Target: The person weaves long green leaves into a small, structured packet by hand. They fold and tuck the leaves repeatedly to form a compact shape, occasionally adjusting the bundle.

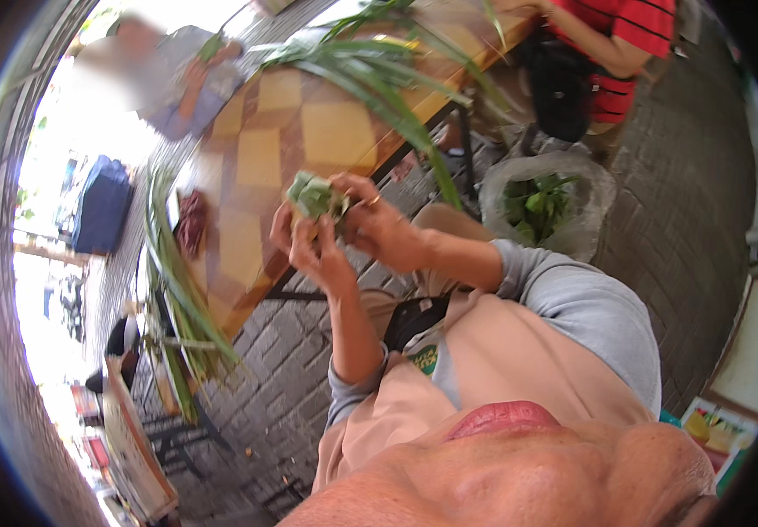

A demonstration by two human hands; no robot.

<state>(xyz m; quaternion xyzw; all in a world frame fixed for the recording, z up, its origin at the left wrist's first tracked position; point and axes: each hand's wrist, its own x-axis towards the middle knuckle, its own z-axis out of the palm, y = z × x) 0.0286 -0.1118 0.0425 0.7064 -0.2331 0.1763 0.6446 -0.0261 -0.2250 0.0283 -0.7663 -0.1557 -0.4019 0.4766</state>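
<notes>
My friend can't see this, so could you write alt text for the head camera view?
Both hands, left hand and right hand, fold a small green leaf parcel above a checkered wooden table strewn with long green leaves.

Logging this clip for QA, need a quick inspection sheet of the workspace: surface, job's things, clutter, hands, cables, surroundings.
Surface: wooden table with a checkered top of light and dark squares, set on brick paving.
Job's things: small folded green leaf bundle, held up above the table edge by both hands.
Clutter: long green leaves across the table; more leaves hanging off its near edge; a dark reddish item, too blurred to tell.
Hands: left hand cups the bundle from below; right hand, ring on one finger, pinches its side.
Cables: nothing seen.
Surroundings: clear plastic bag of leaves on the ground; two other people seated at the table.
</notes>
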